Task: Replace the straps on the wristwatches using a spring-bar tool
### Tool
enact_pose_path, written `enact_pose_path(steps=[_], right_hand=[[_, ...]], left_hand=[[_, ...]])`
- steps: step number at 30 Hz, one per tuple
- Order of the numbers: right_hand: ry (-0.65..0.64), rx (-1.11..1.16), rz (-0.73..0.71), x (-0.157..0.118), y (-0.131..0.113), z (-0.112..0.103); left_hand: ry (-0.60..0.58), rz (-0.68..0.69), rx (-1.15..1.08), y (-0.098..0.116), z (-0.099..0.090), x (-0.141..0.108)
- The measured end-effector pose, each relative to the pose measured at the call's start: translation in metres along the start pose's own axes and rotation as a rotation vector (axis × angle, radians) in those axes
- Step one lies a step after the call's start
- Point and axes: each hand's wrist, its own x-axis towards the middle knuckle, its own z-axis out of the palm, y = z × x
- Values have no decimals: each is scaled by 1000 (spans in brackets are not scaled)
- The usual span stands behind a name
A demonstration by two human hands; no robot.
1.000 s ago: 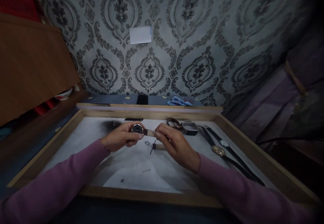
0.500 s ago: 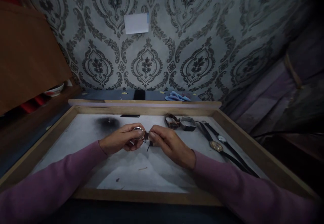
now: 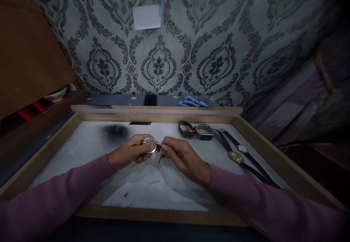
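Observation:
My left hand point(image 3: 128, 151) holds a round watch point(image 3: 149, 145) with a shiny rose-gold rim, its thumb on the face. A short dark strap point(image 3: 158, 147) runs from the case to my right hand point(image 3: 183, 156), whose thumb and forefinger pinch the strap's end. Both hands are over the white bottom of a shallow wooden tray point(image 3: 153, 214). A thin dark piece point(image 3: 160, 159) shows just below the strap; whether it belongs to the watch is unclear.
At the tray's right lie a brown bracelet watch point(image 3: 186, 129), a grey-banded watch point(image 3: 204, 131), a gold-faced watch point(image 3: 236, 157) and a white-faced watch point(image 3: 242, 149). A flat black piece point(image 3: 140, 123) is near the back edge. Behind the tray rests a blue cloth point(image 3: 192, 101).
The watch face has turned slightly and now catches more light. My left fingers have curled in a little beneath it. The camera view has shifted slightly.

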Motion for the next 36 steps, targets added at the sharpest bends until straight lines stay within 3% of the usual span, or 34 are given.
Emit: enact_pose_path(steps=[5,15,36], right_hand=[[15,31,28,2,-3,-3],[-84,219,176,4,0,-4],[-150,292,252,5,-4,-7]], left_hand=[[-10,34,-26,1,-1,1],[56,-2,-96,-3,-2,3],[35,36,-88,-4,-4,3]])
